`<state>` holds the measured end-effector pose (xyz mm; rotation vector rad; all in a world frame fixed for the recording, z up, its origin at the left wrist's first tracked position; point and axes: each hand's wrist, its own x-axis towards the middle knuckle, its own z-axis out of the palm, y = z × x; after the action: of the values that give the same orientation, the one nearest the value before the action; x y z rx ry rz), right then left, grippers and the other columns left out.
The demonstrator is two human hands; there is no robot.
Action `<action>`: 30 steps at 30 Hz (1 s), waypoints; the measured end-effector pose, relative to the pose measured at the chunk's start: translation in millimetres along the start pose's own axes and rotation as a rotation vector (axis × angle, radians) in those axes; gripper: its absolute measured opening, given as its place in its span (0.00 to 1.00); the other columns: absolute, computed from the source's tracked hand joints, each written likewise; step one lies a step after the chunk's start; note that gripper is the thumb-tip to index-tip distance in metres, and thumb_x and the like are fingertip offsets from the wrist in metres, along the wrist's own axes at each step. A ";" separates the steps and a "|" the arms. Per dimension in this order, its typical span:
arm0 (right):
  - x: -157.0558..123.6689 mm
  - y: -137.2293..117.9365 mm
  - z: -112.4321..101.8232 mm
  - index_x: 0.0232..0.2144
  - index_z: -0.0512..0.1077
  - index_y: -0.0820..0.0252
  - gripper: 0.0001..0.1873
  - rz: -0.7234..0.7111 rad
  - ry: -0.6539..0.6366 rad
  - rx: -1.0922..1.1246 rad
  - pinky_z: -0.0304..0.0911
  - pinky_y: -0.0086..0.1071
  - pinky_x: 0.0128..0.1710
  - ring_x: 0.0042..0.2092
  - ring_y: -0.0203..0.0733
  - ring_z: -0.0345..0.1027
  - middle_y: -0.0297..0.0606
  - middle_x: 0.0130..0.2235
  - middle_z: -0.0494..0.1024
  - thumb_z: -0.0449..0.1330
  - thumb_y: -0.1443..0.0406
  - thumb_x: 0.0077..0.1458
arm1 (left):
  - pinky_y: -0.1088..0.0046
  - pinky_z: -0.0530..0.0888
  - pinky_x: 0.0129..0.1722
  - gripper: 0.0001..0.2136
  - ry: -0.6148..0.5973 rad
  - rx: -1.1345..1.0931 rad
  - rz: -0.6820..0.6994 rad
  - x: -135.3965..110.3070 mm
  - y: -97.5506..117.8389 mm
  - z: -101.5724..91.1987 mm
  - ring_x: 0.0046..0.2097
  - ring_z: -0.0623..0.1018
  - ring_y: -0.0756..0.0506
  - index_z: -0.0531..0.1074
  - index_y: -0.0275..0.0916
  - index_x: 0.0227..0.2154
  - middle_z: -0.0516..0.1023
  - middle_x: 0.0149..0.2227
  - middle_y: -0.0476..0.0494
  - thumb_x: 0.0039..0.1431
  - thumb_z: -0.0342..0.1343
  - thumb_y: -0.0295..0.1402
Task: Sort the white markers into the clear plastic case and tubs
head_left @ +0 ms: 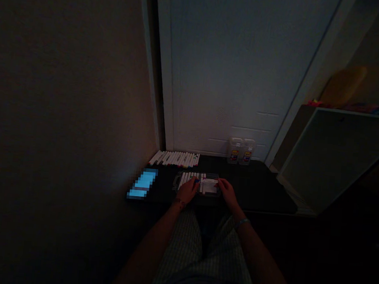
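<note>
In dim light, a person works with both hands over a clear case (174, 185) on the dark tabletop (263, 192). A slim white marker (210, 180) is held above the case; its long axis runs left to right across the scene, nearly level, with a bluish end toward the left and the other end toward the right. The left hand (188, 189) has its grip narrowed on the marker's left end, and the right hand (227, 190) pinches the right end with its fingertips, so the marker spans the gap between the two. Below, the case lies with its handle toward the left; the markers inside (186, 177) sit side by side along its left and middle part, their long axes running near to far, crosswise to the held one. At the far left of the tabletop, a row of loose markers (174, 159) also points near to far, some slanting. Two clear containers (241, 152) with colourful labels stand upright side by side at the far edge, right of that row. A bright pixelated patch (143, 183) lies at the near left.
</note>
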<state>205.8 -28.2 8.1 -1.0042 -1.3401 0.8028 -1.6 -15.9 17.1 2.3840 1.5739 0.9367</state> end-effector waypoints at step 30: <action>1.3 7.6 -3.6 0.34 0.72 0.56 0.18 0.032 0.178 0.066 0.61 0.32 0.38 0.36 0.42 0.67 0.36 0.33 0.75 0.53 0.50 0.50 | 0.58 0.51 0.59 0.36 -0.131 0.247 0.331 -3.6 -57.3 -23.1 0.61 0.55 0.39 0.51 0.43 0.59 0.54 0.61 0.42 0.50 0.45 0.57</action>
<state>210.2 -24.5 1.8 -1.0230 -1.1409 0.7586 -60.4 1.5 9.3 2.8751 1.3412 0.6460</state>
